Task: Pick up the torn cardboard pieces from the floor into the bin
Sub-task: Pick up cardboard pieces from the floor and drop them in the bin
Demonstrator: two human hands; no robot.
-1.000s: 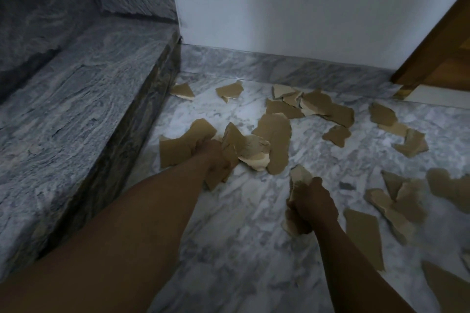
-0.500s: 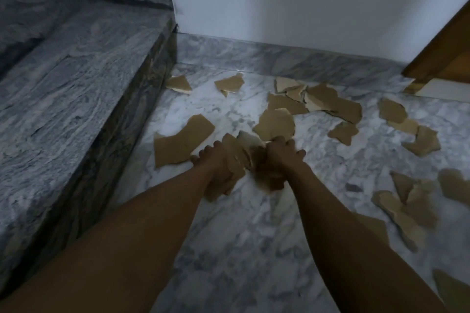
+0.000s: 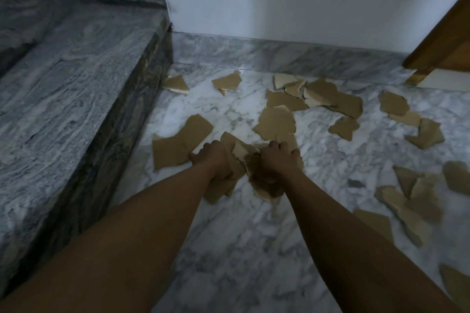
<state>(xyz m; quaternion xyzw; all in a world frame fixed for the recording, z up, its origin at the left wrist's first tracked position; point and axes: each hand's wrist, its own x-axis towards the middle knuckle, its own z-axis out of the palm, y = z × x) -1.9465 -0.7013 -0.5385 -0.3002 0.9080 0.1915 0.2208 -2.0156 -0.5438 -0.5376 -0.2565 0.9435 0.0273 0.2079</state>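
**Head view, sole entry**

1. Left hand (image 3: 212, 160): fingers curled tight round a wad of torn cardboard pieces (image 3: 241, 151), at frame centre.
2. Right hand (image 3: 277, 161): just beside the left hand, likewise clamped on cardboard. Its handful (image 3: 267, 189) hangs below the wrist and meets the left's.
3. Loose stock on the marble floor (image 3: 229, 249):
   - L-shaped piece (image 3: 181, 143) at 9 o'clock of the left hand, just beside the knuckles.
   - Rounded piece (image 3: 276, 123) at 12 o'clock of the right hand.
   - Cluster (image 3: 320, 95) at 1 o'clock by the skirting.
   - Scatter (image 3: 412, 193) at 3 to 4 o'clock.
4. Fixtures: grey stone step (image 3: 76, 84) at 9 to 10 o'clock, wooden door frame (image 3: 445, 40) at 2 o'clock.
5. Bin: not in view.

**Risk, as judged**
- Both handfuls are stacked unevenly with edges jutting out. Merging them or lifting quickly could let inner pieces slide free and drop back.
- With no free hand, any further pickup means loosening a grip.
- Most of the pieces are yet to be cleared.
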